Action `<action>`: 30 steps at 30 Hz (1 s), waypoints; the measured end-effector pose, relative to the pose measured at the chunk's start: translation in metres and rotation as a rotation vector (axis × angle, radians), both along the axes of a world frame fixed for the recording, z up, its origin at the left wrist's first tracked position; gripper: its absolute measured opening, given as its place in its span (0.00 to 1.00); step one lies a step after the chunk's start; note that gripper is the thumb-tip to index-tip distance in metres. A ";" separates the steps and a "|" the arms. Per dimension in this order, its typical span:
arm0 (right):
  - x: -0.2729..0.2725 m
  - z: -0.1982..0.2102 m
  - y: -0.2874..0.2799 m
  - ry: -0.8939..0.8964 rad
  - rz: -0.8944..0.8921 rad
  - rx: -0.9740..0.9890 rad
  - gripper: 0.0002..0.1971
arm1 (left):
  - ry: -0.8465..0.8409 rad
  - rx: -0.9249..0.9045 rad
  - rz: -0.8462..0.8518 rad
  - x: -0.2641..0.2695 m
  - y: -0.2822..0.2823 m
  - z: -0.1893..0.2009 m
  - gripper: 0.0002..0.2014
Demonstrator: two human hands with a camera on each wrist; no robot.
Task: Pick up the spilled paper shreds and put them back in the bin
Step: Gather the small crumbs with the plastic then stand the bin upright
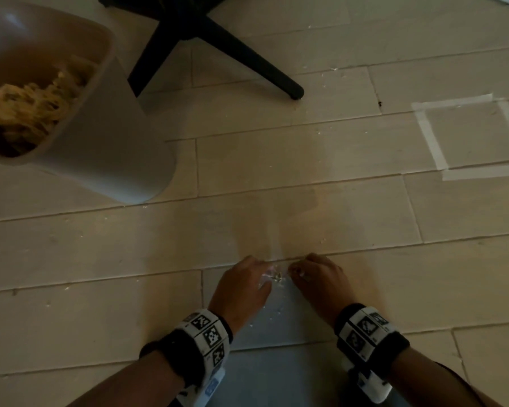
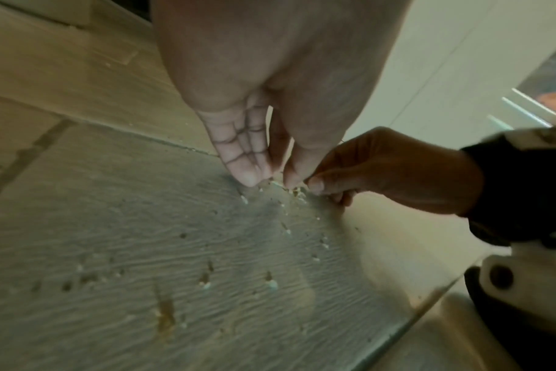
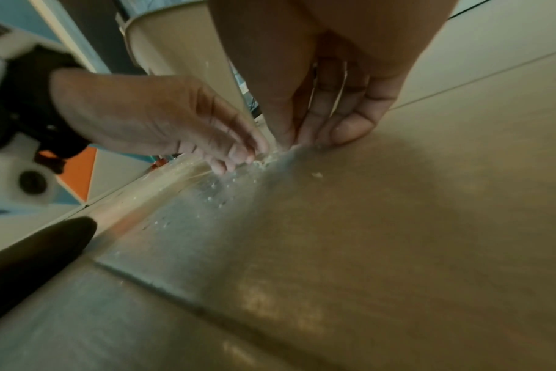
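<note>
A few tiny pale paper shreds point(image 1: 274, 276) lie in a small clump on the floor between my two hands. My left hand point(image 1: 249, 279) points down, its straight fingers point(image 2: 250, 173) and thumb touching the floor on either side of the shreds point(image 2: 297, 192). From the other side my right hand point(image 1: 307, 271) meets it, thumb point(image 2: 315, 185) and fingers closed together in a pinch on the shreds point(image 3: 267, 158). The grey bin point(image 1: 106, 148) stands at the far left, tilted in view, with a heap of tan shreds point(image 1: 33, 107) inside.
A black chair base point(image 1: 218, 39) spreads its legs over the floor behind the bin. A square of pale tape point(image 1: 465, 136) marks the floor at the right. Fine paper specks point(image 2: 270, 283) dot the plank near my wrists.
</note>
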State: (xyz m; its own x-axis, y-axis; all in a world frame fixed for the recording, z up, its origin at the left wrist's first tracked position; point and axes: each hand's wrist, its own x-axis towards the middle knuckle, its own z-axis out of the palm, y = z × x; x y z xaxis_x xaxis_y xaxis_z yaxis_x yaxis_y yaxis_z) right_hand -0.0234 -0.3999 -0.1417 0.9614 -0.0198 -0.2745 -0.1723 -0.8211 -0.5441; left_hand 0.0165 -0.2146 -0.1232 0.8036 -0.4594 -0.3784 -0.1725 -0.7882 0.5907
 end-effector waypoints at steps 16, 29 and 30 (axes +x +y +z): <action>0.012 0.010 -0.016 0.042 -0.047 0.060 0.08 | -0.281 0.174 -0.415 -0.001 -0.012 -0.015 0.10; 0.012 0.028 -0.015 0.023 -0.046 0.027 0.10 | -0.217 0.011 -0.079 0.027 0.026 0.008 0.24; 0.014 0.030 -0.012 0.001 -0.040 0.028 0.10 | -0.220 -0.019 -0.014 0.032 0.030 0.025 0.19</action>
State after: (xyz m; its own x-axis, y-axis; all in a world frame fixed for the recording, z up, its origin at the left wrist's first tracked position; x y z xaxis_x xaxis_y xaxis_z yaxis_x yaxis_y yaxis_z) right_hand -0.0089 -0.4122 -0.1114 0.9596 -0.0504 -0.2769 -0.2054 -0.7980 -0.5666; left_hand 0.0488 -0.1841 -0.0981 0.8595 -0.4765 -0.1853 -0.3098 -0.7737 0.5526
